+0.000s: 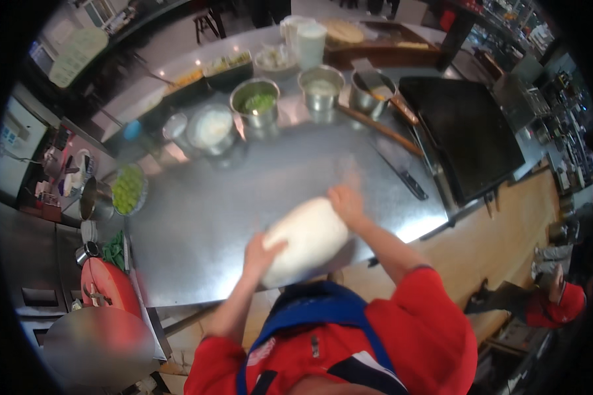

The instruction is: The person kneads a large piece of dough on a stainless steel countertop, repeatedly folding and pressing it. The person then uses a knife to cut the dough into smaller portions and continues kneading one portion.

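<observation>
A large smooth mass of white dough is between my two hands, above the front edge of a stainless steel worktop. My left hand grips its left side, thumb on top. On its upper right end, my right hand has its fingers curled on the dough. Blur hides the exact finger contact, and I cannot tell whether the dough's underside touches the metal.
A knife and a wooden rolling pin lie at right, beside a black griddle. Along the back stand steel pots, one with chopped greens. At left are a bowl of green balls and a red round board. Another person is at far right.
</observation>
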Motion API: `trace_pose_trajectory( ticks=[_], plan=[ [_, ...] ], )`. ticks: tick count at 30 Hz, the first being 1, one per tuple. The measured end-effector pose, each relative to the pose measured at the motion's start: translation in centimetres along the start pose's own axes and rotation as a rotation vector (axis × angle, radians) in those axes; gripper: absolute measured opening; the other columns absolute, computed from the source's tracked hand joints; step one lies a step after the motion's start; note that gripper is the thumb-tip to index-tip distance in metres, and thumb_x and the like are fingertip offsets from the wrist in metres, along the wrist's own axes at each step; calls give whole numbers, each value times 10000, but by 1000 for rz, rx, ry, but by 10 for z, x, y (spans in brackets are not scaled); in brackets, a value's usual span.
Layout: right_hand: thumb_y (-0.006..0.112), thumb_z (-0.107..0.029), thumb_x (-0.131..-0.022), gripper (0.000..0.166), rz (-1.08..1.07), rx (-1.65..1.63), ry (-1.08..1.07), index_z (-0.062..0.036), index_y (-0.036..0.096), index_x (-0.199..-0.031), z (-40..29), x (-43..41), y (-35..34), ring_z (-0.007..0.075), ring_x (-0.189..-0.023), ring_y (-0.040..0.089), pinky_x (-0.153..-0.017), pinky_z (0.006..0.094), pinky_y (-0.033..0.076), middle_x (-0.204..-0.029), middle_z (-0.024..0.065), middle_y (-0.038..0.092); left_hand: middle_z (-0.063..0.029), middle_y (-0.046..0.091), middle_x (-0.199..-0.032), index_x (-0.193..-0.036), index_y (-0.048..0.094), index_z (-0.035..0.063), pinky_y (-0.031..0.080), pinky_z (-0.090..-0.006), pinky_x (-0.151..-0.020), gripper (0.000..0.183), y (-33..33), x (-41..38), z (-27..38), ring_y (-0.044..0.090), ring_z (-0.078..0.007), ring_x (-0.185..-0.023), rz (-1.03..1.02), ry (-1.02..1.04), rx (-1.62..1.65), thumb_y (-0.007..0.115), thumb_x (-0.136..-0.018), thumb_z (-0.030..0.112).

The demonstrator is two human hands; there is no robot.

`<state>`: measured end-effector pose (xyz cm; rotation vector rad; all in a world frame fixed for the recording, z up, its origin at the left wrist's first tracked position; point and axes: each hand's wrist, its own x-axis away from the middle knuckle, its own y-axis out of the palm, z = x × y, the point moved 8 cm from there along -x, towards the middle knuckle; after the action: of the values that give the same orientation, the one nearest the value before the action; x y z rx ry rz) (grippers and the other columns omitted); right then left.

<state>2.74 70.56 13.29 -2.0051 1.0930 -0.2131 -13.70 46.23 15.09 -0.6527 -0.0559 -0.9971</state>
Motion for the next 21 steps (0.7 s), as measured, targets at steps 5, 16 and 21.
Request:
trace_pose_trajectory(
  ticks=[5,16,21],
  plan=[
    [544,-393,-884,392,-474,-417,346,-20,665,-871,-61,27,-37,332,-827,612,-749,402,493,-902,204,640,-126,643,-883,-971,651,45,413,-413,-925,515,-12,63,91,578,-300,-879,143,377,-317,861,-523,188],
    [759,-300,-702,545,-260,-162,-557,33,583,-1095,-166,22,-44,363,-1026,566,-934,427,440,-1074,211,588,-190,485,-1301,-1249,537,143,301,-460,-1058,485,-24,-52,82,443,-385,-1214,489,384,-357,670,-803,279],
    [799,-339,-614,801,-506,-223,-431,103,482,-1201,-175,-40,6,402,-1135,483,-976,461,383,-1209,261,511,-209,466,-1307,-1244,527,132,348,-467,-1008,538,-32,-95,69,446,-401,-1190,570,255,-346,683,-765,319]
  ],
)
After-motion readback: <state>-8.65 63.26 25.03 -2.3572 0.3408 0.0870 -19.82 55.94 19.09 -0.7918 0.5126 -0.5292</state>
